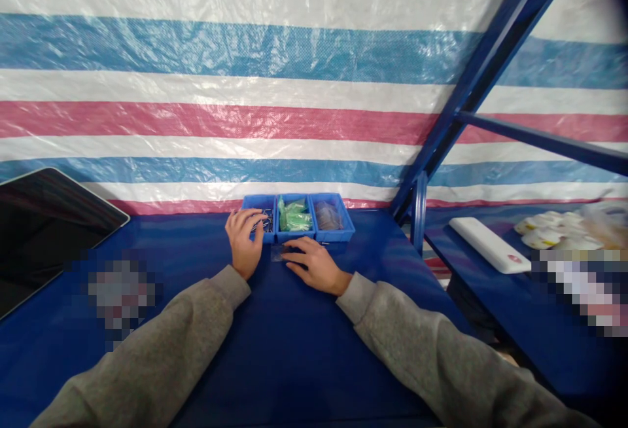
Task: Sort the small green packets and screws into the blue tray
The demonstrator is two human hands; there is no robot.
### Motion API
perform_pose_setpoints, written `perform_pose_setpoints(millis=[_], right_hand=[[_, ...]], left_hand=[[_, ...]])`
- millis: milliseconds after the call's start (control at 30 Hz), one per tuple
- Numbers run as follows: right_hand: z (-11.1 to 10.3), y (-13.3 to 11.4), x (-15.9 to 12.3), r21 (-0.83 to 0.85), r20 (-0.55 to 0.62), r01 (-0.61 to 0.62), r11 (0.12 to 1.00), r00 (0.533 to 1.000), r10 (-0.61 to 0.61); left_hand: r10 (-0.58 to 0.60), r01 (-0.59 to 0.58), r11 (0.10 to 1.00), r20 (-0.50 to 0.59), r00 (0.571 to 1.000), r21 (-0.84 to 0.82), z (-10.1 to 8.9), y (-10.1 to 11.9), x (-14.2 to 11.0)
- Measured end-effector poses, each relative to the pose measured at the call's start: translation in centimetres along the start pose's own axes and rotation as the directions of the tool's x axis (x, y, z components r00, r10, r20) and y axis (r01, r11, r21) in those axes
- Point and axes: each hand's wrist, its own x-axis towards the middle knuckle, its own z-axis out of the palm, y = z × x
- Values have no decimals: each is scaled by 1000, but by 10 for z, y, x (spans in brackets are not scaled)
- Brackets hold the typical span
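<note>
My left hand is at the near side of the left blue bin, with its fingers curved over the bin and the thumb apart. Inside that bin lie small metal pieces, partly hidden by the fingers. My right hand is low over the table in front of the bins, its fingers stretched to the left and the thumb apart. At its fingertips lies a small clear plastic piece, perhaps a bag; it is too small to make out.
The middle bin holds green plastic packets; the right bin holds brownish clear packets. A dark-screened device stands at left. A blue frame post rises at right, beside a second table with a white box and several white round items.
</note>
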Motion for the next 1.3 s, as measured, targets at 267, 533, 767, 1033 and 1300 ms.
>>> perform_pose_setpoints(millis=[267, 533, 767, 1033, 1300], right_hand=[[4, -3, 0, -144, 68, -15, 989, 997, 25], [7, 2, -2, -125, 52, -33, 992, 998, 40], [0, 2, -1, 179, -148, -253, 951, 948, 280], [-4, -2, -2, 328, -259, -270, 905, 896, 361], [-6, -2, 0, 358, -233, -220, 908, 920, 314]], left_hand=[[107, -103, 992, 66, 992, -71, 1, 1, -5], [187, -174, 974, 88, 978, -143, 0, 4, -7], [256, -197, 945, 216, 942, -259, -2, 11, -7], [317, -173, 901, 329, 889, -399, 4, 15, -15], [175, -58, 930, 299, 938, -363, 1, 17, -14]])
